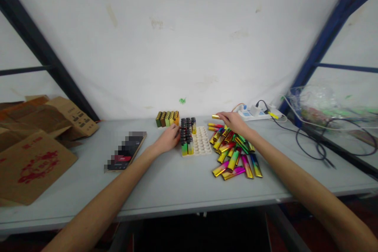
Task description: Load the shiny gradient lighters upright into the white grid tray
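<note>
A white tray (202, 143) with round holes sits mid-table. Its left part bears several upright lighters (187, 146) with black tops and shiny yellow-green bodies. My left hand (170, 138) is closed at the tray's left edge, its fingertips against the lighters; what it pinches, if anything, is too small to make out. Above the far end of a loose pile of shiny, multicoloured lighter cases (233, 149), my right hand (233, 121) pinches a gold lighter case (215, 117), which sticks out to the left.
Behind my left hand stands a block of gold and green lighter cases (167, 119). A phone-like device (126, 151) and cardboard boxes (41, 157) lie left. A power strip (255, 113), black cable (313, 145) and clear plastic bags (321, 100) are right. The wall (189, 47) rises behind.
</note>
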Demonstrator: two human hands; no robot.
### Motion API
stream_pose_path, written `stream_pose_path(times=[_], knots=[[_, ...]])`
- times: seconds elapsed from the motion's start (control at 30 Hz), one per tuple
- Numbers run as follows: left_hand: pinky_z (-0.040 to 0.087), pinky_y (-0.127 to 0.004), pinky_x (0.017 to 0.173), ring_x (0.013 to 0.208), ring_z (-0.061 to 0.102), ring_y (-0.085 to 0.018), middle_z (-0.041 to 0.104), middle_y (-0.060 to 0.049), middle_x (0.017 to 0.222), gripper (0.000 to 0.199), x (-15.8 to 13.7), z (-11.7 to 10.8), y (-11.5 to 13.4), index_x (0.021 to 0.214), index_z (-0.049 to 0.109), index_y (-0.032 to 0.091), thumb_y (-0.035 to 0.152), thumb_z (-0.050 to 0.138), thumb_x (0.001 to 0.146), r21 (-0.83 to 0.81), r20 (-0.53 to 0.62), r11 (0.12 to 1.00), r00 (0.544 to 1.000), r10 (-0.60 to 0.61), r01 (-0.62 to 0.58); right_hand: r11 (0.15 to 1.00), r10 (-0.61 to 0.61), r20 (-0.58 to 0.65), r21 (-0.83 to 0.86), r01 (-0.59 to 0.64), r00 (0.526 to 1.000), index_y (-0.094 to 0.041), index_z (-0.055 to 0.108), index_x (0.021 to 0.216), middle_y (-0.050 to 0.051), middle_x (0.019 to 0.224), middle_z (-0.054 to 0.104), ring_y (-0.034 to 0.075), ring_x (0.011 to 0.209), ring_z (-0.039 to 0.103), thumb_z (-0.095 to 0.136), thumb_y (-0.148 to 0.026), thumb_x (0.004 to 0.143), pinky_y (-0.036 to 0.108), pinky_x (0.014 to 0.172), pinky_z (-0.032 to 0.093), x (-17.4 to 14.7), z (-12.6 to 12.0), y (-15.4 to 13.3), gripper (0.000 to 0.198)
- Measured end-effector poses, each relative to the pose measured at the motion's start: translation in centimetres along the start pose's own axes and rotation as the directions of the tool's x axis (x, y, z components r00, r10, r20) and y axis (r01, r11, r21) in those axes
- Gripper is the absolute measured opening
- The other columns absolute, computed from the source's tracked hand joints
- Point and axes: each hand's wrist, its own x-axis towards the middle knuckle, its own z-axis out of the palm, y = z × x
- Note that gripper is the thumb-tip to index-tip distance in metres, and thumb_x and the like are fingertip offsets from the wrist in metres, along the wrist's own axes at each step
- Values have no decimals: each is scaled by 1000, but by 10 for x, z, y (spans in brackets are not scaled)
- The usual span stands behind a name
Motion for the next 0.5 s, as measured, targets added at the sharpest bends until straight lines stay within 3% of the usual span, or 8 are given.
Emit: stream_pose_path(times=[0.1,0.23,0.37,0.5], knots=[[52,-40,91,96,60,-26,61,-12,98,14,-1,1,-2,93,61,17,17,47,91,-5,-14,1000,1000,9,-9,989,89,-110,124,-75,990,-17,73,112,10,91,78,21,74,66,47,-54,100,30,71,47,-5,-7,-3,46],[52,-39,89,96,60,-26,61,-12,99,13,-1,2,-2,93,60,17,18,47,91,5,-19,1000,1000,12,-12,928,209,-104,333,-164,972,-16,69,78,1,61,61,16,59,50,62,-66,86,28,56,36,-9,-8,-12,51],[52,-39,88,94,60,-26,61,-13,98,13,-1,0,-2,90,60,17,18,47,90,-4,-5,1000,1000,0,0,876,157,-59,469,-111,986,-19,60,67,0,64,55,15,64,49,61,-72,83,28,60,40,-9,-4,-27,56],[52,-40,88,93,60,-26,61,-12,97,12,0,-1,-1,89,60,18,18,48,89,-17,-14,1000,1000,8,-8,780,136,50,610,-138,989,-21,54,73,1,71,58,16,68,56,52,-79,85,29,64,48,-10,2,-44,58]])
